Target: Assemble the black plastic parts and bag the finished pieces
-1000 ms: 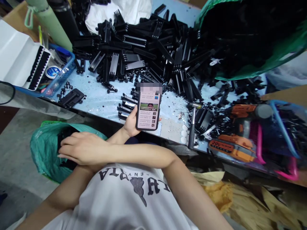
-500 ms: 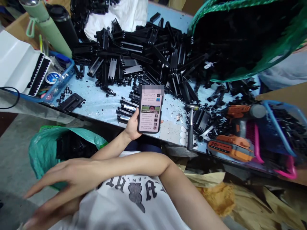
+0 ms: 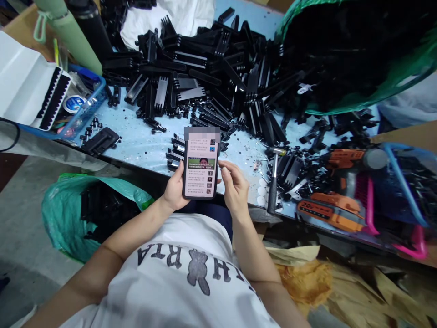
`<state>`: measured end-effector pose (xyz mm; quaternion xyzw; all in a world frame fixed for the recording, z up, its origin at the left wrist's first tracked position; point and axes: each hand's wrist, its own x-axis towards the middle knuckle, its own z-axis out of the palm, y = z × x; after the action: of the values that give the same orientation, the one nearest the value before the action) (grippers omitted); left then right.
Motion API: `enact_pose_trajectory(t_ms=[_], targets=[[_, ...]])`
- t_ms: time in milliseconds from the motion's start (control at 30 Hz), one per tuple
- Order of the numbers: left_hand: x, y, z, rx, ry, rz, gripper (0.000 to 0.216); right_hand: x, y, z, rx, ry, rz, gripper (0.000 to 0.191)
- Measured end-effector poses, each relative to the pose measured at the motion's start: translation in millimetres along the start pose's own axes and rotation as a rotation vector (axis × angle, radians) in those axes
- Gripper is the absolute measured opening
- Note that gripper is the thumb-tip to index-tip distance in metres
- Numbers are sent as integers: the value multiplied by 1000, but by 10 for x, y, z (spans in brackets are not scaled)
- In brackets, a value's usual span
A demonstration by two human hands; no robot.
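Observation:
A smartphone [image 3: 200, 177] in a dark case stands tilted towards me above the table's front edge, its lit screen showing a list of text and small pictures. My left hand [image 3: 174, 189] is closed around it from behind, thumb along the left edge, with fingertips just visible at the right edge. Close beside the phone's right edge is my right hand [image 3: 236, 191], its fingers curled in and the thumb near the index finger. I see nothing held in it; whether it touches the phone is unclear. Black plastic parts [image 3: 175, 152] lie in a row behind the phone, partly hidden by it.
A large heap of black parts [image 3: 191, 59] covers the table's back. At right are a hammer [image 3: 273, 182], an orange cordless drill [image 3: 351, 159] and a blue basket [image 3: 403, 182]. A green sack [image 3: 58, 218] stands below left; a blue tray [image 3: 97, 98] holds small items.
My right hand has swung from the lower left, where it crossed over my left arm, to the phone's right side. The phone in my left hand has shifted slightly left and towards me.

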<state>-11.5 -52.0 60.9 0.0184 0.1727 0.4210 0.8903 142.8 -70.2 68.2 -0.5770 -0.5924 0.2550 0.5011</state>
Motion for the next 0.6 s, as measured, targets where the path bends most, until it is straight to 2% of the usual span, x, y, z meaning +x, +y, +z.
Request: enact_pose_trajectory(t_ms=[133, 233, 367, 600], targets=[[-16, -41, 16, -9, 38, -8, 55, -29, 48, 17, 97, -98, 34, 22], [-15, -56, 17, -7, 57, -13, 55, -40, 52, 14, 100, -101, 23, 20], [-20, -68, 16, -13, 68, -32, 56, -40, 26, 29, 5, -53, -20, 16], [-34, -62, 5, -29, 24, -67, 59, -71, -40, 76, -156, -39, -63, 27]])
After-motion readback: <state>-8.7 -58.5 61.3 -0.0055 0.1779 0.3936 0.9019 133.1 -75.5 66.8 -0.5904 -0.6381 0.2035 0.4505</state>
